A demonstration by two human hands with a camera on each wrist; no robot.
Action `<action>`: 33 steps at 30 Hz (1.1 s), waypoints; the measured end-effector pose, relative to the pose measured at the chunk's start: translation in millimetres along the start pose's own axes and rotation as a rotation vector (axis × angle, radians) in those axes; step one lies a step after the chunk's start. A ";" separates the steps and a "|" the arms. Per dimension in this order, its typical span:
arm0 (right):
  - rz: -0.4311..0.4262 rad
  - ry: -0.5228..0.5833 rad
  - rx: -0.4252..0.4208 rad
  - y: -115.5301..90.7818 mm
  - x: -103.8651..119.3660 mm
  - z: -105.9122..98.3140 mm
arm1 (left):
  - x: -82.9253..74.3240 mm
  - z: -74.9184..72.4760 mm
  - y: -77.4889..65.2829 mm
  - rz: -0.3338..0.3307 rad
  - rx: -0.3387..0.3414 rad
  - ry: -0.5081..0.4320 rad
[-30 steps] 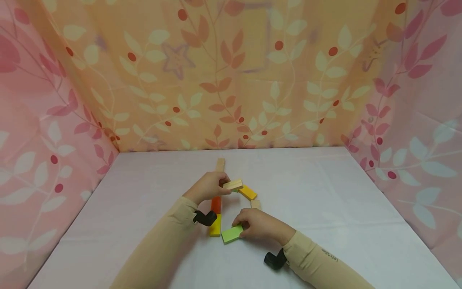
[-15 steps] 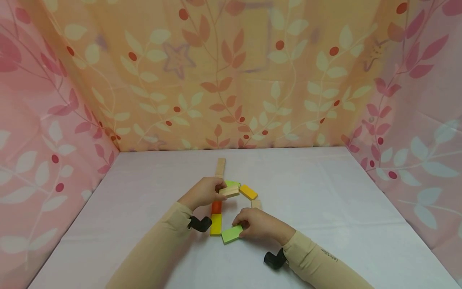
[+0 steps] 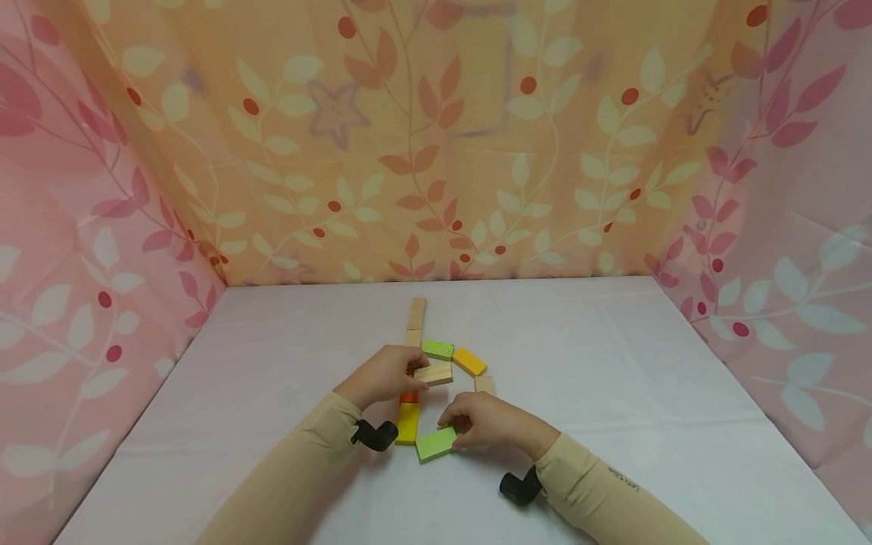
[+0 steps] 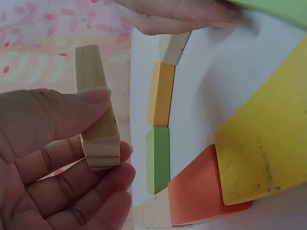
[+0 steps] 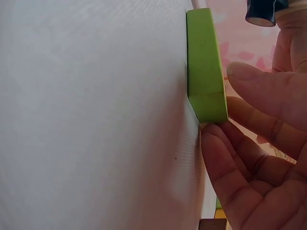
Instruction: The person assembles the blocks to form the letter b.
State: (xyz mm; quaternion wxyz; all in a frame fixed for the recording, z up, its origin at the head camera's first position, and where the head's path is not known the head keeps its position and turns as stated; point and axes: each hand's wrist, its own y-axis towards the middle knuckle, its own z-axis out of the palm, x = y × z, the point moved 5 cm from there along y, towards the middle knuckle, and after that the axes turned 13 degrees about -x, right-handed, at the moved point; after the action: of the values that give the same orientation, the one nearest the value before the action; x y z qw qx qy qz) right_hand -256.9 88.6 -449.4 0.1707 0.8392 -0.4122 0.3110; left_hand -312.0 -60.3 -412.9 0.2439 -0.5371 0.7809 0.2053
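My left hand (image 3: pixel 384 375) pinches a plain wooden block (image 3: pixel 434 374) between thumb and fingers, held above the table; the left wrist view shows this wooden block (image 4: pixel 93 105) close up. At the front, my right hand (image 3: pixel 493 424) has thumb and fingers around the right end of a light green block (image 3: pixel 434 444). In the right wrist view this green block (image 5: pixel 206 62) lies on the cloth. A yellow block (image 3: pixel 407 424) and a partly covered orange-red block (image 4: pixel 196 187) lie in line at the left. Behind are a green block (image 3: pixel 438 349) and an orange-yellow block (image 3: pixel 469 361).
Two plain wooden blocks, the farther one (image 3: pixel 417 313) fully visible, extend the left line away from me. Another plain block (image 3: pixel 484 384) lies just beyond my right hand. White cloth (image 3: pixel 613 356) covers the table, with patterned curtains (image 3: pixel 436 151) behind and at both sides.
My left hand has come nearer with the wooden block, moving back from over the far green block and uncovering it. My right hand stays at the front green block, which has shifted very slightly.
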 end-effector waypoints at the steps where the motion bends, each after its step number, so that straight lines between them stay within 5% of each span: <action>1: -0.001 0.004 0.002 -0.1 0.1 0.1 | -0.3 0.2 -0.6 -0.003 0.001 -0.001; 17: -0.021 -0.014 -0.004 -1.1 -1.2 1.2 | -2.1 -0.5 -5.0 0.004 -0.003 -0.011; 33: 0.082 0.051 -0.155 -17.0 -26.5 -63.7 | -17.8 14.4 -6.6 0.076 0.014 0.012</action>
State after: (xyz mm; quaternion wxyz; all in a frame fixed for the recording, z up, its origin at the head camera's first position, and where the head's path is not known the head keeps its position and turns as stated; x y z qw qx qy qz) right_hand -280.0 148.9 -419.7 0.2328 0.7978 -0.4645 0.3061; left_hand -298.1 -41.0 -414.1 0.2350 -0.5065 0.8037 0.2054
